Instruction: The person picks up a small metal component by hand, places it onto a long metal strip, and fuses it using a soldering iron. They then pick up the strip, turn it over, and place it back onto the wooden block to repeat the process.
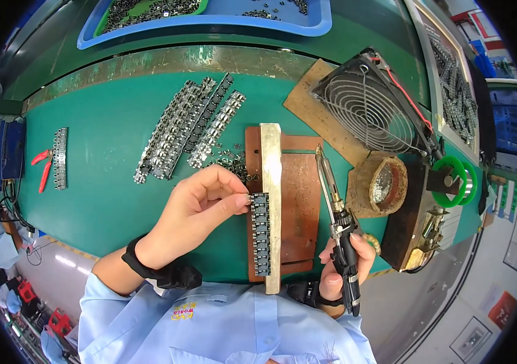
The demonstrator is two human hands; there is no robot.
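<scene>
My left hand (pixel 201 203) pinches a small metal part at the top of a column of small black components (pixel 261 233). The column lies against a pale metal bar (pixel 271 182) on a brown board (pixel 298 206). My right hand (pixel 346 267) grips the black handle of a soldering iron (pixel 331 188); its tip points away from me, above the board's right side. Black wrist straps sit on both wrists. Loose small parts (pixel 234 162) lie just beyond my left fingers.
Strips of metal components (pixel 189 124) fan out on the green bench. A blue tray (pixel 210 21) of parts stands at the back. A wire-guarded fan (pixel 371 106), a solder-cleaning pot (pixel 386 185) and a green solder spool (pixel 452 179) stand right. Red pliers (pixel 44 167) lie far left.
</scene>
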